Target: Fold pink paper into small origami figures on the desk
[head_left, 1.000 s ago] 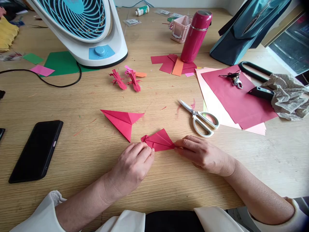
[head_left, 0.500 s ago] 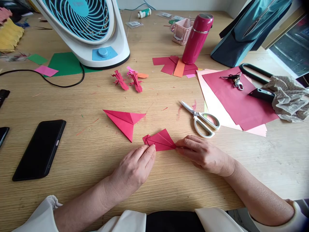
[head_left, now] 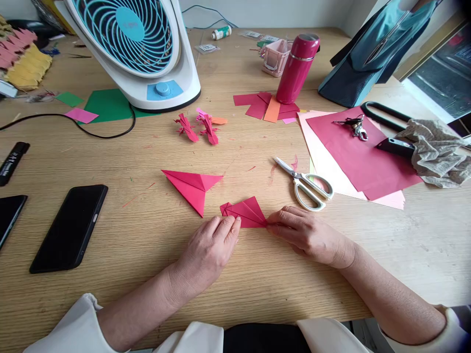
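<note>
Between my hands lies a folded red paper piece [head_left: 248,211], creased and pointed toward the right. My left hand [head_left: 213,245] has its fingers together on the paper's near left edge. At the right tip, my right hand [head_left: 307,233] pinches the paper between thumb and fingers. Just beyond my left hand rests another folded red paper [head_left: 191,186], shaped like an arrowhead and touched by neither hand. White-handled scissors [head_left: 305,184] lie open beyond my right hand. Two small red folded paper figures [head_left: 197,128] sit farther back.
A fan [head_left: 140,54] stands at back left, its black cable [head_left: 106,136] running left. Phones, one a black phone [head_left: 69,228], and a marker [head_left: 13,162] lie left. A red thermos [head_left: 297,68] stands behind paper strips. Red sheets [head_left: 356,162] bearing keys lie right, near a teal bag [head_left: 368,63].
The camera view has shifted slightly, so the table things appear a little lower and the left side shows more. Both hands keep their hold on the folded paper, with barely any movement.
</note>
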The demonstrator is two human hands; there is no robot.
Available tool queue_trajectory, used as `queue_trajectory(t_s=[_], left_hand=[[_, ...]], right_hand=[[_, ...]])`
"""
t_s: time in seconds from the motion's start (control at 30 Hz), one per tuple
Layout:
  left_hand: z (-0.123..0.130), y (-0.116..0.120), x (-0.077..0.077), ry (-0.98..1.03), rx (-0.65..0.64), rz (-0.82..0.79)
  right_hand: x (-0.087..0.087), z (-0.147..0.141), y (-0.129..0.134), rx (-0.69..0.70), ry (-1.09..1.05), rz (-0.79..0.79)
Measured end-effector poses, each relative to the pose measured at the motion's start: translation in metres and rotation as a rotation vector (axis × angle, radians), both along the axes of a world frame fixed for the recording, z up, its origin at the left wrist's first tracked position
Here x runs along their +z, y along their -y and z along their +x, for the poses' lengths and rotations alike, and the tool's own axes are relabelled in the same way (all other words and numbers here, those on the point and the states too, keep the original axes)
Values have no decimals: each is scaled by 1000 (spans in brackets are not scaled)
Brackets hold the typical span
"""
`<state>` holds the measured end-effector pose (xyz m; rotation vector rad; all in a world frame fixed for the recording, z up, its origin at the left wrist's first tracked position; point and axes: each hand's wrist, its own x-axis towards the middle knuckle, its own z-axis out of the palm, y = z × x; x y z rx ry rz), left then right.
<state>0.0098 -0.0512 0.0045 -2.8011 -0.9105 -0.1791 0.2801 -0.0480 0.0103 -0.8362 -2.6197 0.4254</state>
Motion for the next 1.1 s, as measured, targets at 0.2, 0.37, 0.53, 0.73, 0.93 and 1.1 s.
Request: queue_trajectory(t_s=[0.2, 0.37, 0.53, 0.73, 0.93, 1.1], left_hand=[[5, 1, -1, 35, 65, -8], [7, 3, -1, 55, 93, -37], [4, 0, -3, 68, 81, -35], [-1, -9, -8, 175, 22, -123], [-2, -17, -8, 288, -17, -201], [-1, -29, -8, 337, -76, -228]], right_hand=[[-1, -2, 0, -10, -6, 6], [-1, -3, 1, -4, -22, 9], [-5, -4, 0, -39, -106, -52], [-12, -9, -3, -288, -241, -110], [-12, -15, -4, -412, -244, -111], [-9, -18, -4, -382, -266, -189]])
